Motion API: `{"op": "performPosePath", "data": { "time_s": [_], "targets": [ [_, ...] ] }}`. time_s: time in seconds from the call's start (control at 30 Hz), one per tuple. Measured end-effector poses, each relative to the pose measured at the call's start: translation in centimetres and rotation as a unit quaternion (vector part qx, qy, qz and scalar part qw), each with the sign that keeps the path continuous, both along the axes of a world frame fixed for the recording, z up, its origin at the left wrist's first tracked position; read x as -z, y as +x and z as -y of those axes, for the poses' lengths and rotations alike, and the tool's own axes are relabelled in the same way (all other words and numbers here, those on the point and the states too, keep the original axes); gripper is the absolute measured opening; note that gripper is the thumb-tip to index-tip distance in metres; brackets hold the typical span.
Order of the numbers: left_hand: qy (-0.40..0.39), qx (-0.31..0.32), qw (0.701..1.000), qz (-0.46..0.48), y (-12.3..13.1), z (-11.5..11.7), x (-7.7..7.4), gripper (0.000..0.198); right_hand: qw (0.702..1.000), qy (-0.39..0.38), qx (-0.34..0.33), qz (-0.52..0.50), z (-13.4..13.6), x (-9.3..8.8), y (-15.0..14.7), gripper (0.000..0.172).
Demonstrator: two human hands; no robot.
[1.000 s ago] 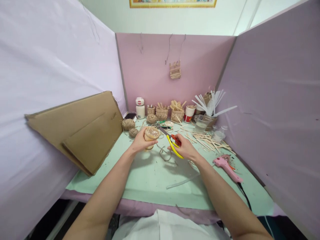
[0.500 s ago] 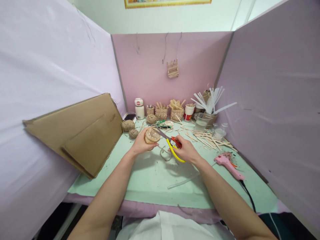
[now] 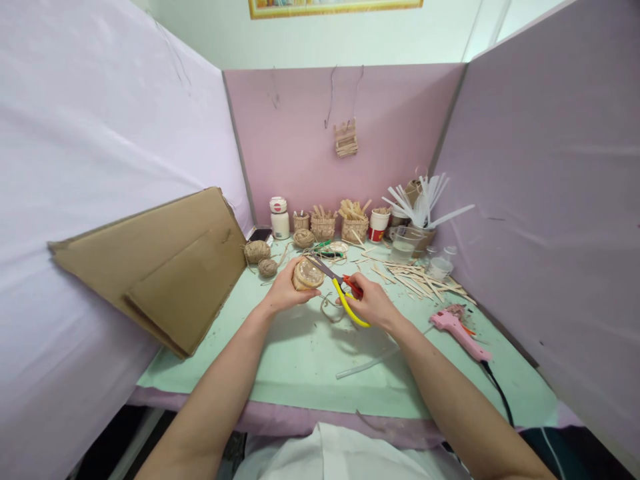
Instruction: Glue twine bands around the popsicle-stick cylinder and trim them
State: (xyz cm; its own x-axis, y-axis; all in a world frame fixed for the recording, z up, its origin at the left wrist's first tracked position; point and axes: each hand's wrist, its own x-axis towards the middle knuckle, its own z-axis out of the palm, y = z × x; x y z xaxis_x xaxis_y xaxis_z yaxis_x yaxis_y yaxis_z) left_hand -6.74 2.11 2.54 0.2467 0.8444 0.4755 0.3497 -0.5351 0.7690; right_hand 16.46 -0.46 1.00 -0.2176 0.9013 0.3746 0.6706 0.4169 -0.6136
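Observation:
My left hand (image 3: 283,292) is wrapped round a small twine-covered cup (image 3: 306,275), tipped so its clear mouth faces me. My right hand (image 3: 373,303) grips yellow and red scissors (image 3: 341,287), whose blades point up and left and reach the cup's rim. A loose curl of jute twine (image 3: 330,309) lies on the green table (image 3: 300,360) between the two hands.
Cardboard sheets (image 3: 160,263) lean on the left wall. Twine balls (image 3: 257,252), a white bottle (image 3: 279,217), small baskets (image 3: 323,225) and cups line the back. Wooden sticks (image 3: 415,280) and a pink glue gun (image 3: 457,332) lie on the right, a clear glue stick (image 3: 367,365) near me.
The cup in my left hand has tilted further, its mouth turning toward me. The scissors stay at its rim. The camera view shifted slightly.

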Motion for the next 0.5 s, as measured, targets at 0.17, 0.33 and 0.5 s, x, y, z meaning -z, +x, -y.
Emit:
{"op": "performPosePath", "data": {
  "time_s": [0.17,0.33,0.5],
  "targets": [
    [-0.005,0.007,1.0,0.005,-0.04,-0.01,0.02,0.073,1.0,-0.006,-0.012,-0.002,0.14,-0.06,0.12,0.031],
    [-0.009,0.009,1.0,0.0,-0.13,-0.07,0.08,0.074,1.0,-0.011,-0.009,0.007,0.33,-0.29,0.27,0.031],
    [-0.01,0.019,1.0,-0.003,-0.2,0.01,-0.12,0.075,1.0,-0.016,-0.018,0.01,0.38,-0.44,0.52,0.026]
  ]
}}
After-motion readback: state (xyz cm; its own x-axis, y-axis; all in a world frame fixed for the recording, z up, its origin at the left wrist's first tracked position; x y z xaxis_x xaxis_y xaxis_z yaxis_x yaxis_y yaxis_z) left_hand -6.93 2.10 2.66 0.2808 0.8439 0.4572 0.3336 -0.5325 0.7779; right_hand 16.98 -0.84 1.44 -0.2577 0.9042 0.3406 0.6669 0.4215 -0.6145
